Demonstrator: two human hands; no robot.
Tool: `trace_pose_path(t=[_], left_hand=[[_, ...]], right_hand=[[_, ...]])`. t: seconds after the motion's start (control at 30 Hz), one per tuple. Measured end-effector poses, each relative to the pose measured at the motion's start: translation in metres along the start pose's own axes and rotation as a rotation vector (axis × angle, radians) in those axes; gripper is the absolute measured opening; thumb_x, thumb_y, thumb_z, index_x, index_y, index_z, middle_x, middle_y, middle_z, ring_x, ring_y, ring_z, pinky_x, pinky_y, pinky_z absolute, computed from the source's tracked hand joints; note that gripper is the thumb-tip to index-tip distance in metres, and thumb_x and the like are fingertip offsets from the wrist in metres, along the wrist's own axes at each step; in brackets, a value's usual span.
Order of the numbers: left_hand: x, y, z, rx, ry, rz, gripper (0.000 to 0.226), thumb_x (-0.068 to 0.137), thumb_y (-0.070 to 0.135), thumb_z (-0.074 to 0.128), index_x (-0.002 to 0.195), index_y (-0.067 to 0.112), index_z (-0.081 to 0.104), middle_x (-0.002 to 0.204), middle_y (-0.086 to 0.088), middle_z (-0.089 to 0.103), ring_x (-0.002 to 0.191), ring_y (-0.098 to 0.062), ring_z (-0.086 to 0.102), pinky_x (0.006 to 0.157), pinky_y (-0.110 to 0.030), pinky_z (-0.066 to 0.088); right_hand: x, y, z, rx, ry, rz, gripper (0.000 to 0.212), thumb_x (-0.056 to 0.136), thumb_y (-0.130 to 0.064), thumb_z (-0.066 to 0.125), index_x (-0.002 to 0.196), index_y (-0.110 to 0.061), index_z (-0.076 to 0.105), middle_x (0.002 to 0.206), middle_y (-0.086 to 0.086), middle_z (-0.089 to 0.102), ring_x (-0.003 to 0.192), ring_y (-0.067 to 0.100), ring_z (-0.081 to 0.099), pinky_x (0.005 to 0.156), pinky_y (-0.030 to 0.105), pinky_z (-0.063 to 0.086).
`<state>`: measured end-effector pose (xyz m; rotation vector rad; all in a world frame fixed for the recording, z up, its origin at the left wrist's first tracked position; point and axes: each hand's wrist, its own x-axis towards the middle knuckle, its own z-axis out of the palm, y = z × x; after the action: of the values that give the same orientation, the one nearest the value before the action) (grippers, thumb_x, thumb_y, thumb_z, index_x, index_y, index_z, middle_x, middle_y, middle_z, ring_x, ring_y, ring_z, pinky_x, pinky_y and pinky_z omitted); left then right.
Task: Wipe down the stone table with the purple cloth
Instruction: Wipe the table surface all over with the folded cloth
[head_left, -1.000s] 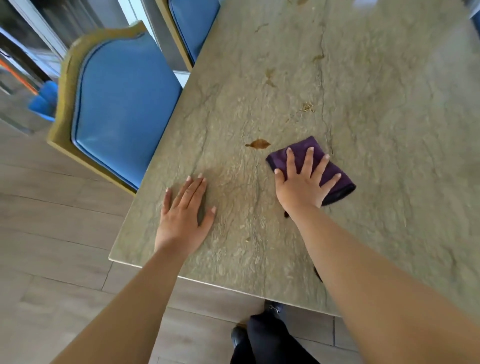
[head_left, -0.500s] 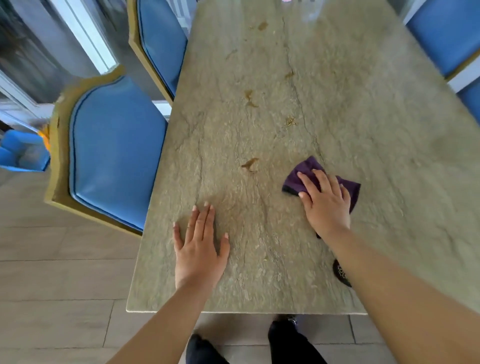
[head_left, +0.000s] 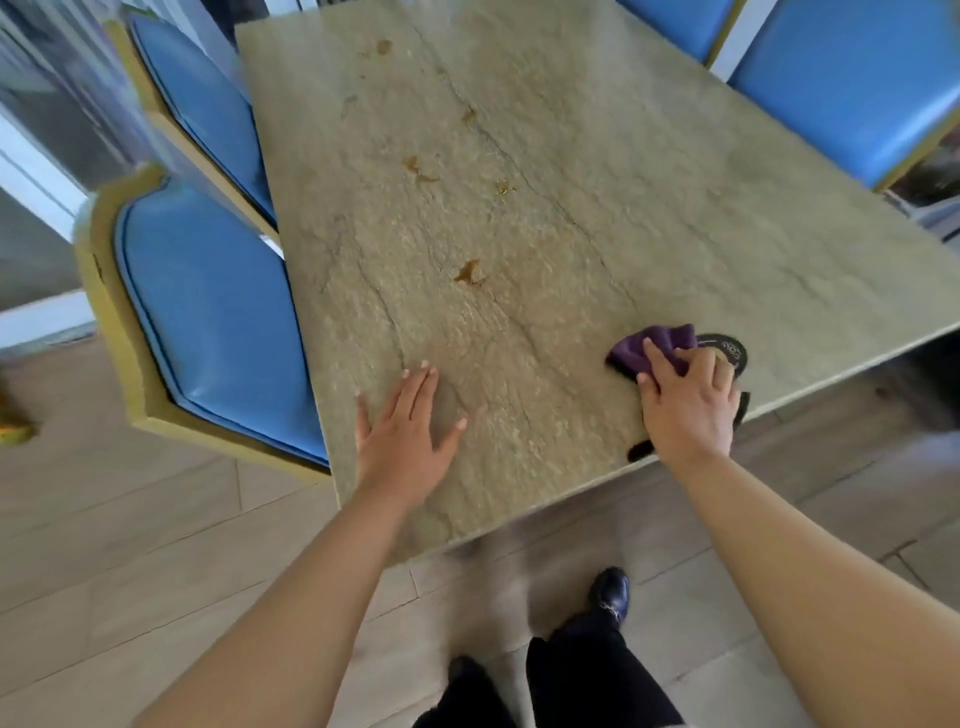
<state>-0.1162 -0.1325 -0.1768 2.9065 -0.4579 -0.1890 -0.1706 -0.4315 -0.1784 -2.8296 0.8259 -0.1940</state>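
Starting at the left, we see two blue upholstered chairs with yellow-gold frames, the nearer chair (head_left: 208, 317) pushed in against the long side of the grey-green rough stone table (head_left: 519, 208), the farther chair (head_left: 202, 114) beyond it. Our left hand (head_left: 402, 428) lies flat on the stone near the table's near edge, fingers straight and spread, gripping nothing; we judge it a brace. Toward the middle of the slab sit several small brown stains, the nearest brown stain (head_left: 469, 272) ahead of the left hand and others farther up the table, none yet reached by the cloth. Farther right, our right hand (head_left: 688, 402) presses down on the bunched purple cloth (head_left: 652, 345), fingers bent over it, close to the near edge of the table. Just beside the cloth lies a round black disc with light markings (head_left: 724, 351), partly hidden by the fingers; we cannot tell what it is. The cloth looks soft, light and limp, so it should fold and bunch under the palm; we would hold it from above with a flat palm and spread fingers, keeping it wadded so it drags evenly over the rough stone. At the far right stand two more blue chairs (head_left: 852, 83).
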Motion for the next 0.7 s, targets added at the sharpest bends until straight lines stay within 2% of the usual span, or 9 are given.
trace_pose_path(t=[0.1, 0.17, 0.3, 0.4, 0.43, 0.5, 0.57, 0.63, 0.7], left_hand=[[-0.003, -0.018, 0.009, 0.002, 0.029, 0.112, 0.069, 0.095, 0.062, 0.017, 0.154, 0.028, 0.003, 0.161, 0.016, -0.002, 0.148, -0.005, -0.004, 0.118, -0.054, -0.009], [-0.002, -0.018, 0.012, -0.009, 0.031, 0.112, 0.067, 0.096, 0.060, 0.015, 0.154, 0.027, 0.005, 0.161, 0.017, -0.002, 0.147, -0.003, -0.007, 0.118, -0.052, -0.009], [-0.001, -0.021, 0.007, -0.172, 0.012, 0.120, 0.069, 0.090, 0.055, 0.005, 0.154, 0.030, 0.011, 0.160, 0.020, 0.003, 0.146, 0.002, -0.004, 0.118, -0.048, -0.013], [0.002, -0.025, -0.001, -0.413, -0.049, 0.106, 0.067, 0.088, 0.049, 0.009, 0.151, 0.031, 0.021, 0.158, 0.019, 0.013, 0.144, 0.006, 0.004, 0.118, -0.046, -0.013], [0.004, -0.027, -0.005, -0.530, -0.096, 0.081, 0.061, 0.091, 0.044, 0.013, 0.149, 0.031, 0.026, 0.158, 0.017, 0.017, 0.141, 0.010, 0.005, 0.118, -0.042, -0.014], [0.009, -0.037, -0.013, -0.712, -0.202, 0.026, 0.049, 0.099, 0.034, 0.019, 0.147, 0.031, 0.031, 0.157, 0.012, 0.022, 0.134, 0.013, 0.008, 0.117, -0.031, -0.014], [0.010, -0.051, -0.019, -0.663, -0.258, 0.073, 0.051, 0.098, 0.035, 0.018, 0.148, 0.031, 0.030, 0.158, 0.011, 0.021, 0.137, 0.009, 0.009, 0.115, -0.023, -0.009], [0.009, -0.062, -0.017, -0.559, -0.289, 0.148, 0.053, 0.098, 0.035, 0.017, 0.150, 0.031, 0.025, 0.159, 0.013, 0.017, 0.143, 0.005, 0.007, 0.115, -0.022, -0.007], [0.008, -0.065, -0.016, -0.531, -0.296, 0.180, 0.057, 0.095, 0.036, 0.017, 0.151, 0.030, 0.022, 0.160, 0.012, 0.015, 0.145, 0.002, 0.006, 0.115, -0.022, -0.008]], right_hand=[[-0.027, -0.034, 0.009, -0.004, 0.002, 0.072, 0.052, 0.096, -0.036, 0.040, 0.147, -0.024, 0.032, 0.135, 0.017, 0.035, 0.120, 0.036, 0.031, 0.100, 0.045, 0.028], [-0.044, -0.060, 0.016, -0.005, -0.007, 0.027, 0.054, 0.096, -0.033, 0.039, 0.147, -0.020, 0.029, 0.130, 0.015, 0.036, 0.115, 0.034, 0.033, 0.097, 0.043, 0.030], [-0.079, -0.103, 0.019, 0.050, -0.074, -0.177, 0.056, 0.093, -0.029, 0.043, 0.147, -0.016, 0.032, 0.119, 0.012, 0.041, 0.108, 0.031, 0.039, 0.094, 0.041, 0.036], [-0.113, -0.117, 0.015, 0.165, -0.156, -0.427, 0.055, 0.088, -0.023, 0.050, 0.141, -0.013, 0.043, 0.112, 0.010, 0.045, 0.103, 0.029, 0.043, 0.091, 0.042, 0.043], [-0.123, -0.119, 0.012, 0.261, -0.229, -0.521, 0.052, 0.088, -0.021, 0.051, 0.139, -0.014, 0.046, 0.110, 0.007, 0.045, 0.102, 0.025, 0.043, 0.092, 0.037, 0.042], [-0.129, -0.120, 0.000, 0.477, -0.427, -0.632, 0.046, 0.091, -0.016, 0.051, 0.137, -0.019, 0.050, 0.107, 0.001, 0.042, 0.097, 0.011, 0.039, 0.091, 0.015, 0.033], [-0.114, -0.117, -0.009, 0.611, -0.412, -0.567, 0.045, 0.090, -0.012, 0.053, 0.134, -0.023, 0.054, 0.107, -0.002, 0.042, 0.094, 0.007, 0.039, 0.086, 0.010, 0.032], [-0.081, -0.105, -0.007, 0.580, -0.178, -0.369, 0.046, 0.090, -0.013, 0.054, 0.134, -0.024, 0.053, 0.113, 0.003, 0.044, 0.103, 0.016, 0.042, 0.092, 0.023, 0.038], [-0.049, -0.094, -0.001, 0.339, -0.066, -0.173, 0.048, 0.092, -0.021, 0.051, 0.140, -0.024, 0.046, 0.126, 0.009, 0.041, 0.113, 0.026, 0.038, 0.099, 0.036, 0.037]])
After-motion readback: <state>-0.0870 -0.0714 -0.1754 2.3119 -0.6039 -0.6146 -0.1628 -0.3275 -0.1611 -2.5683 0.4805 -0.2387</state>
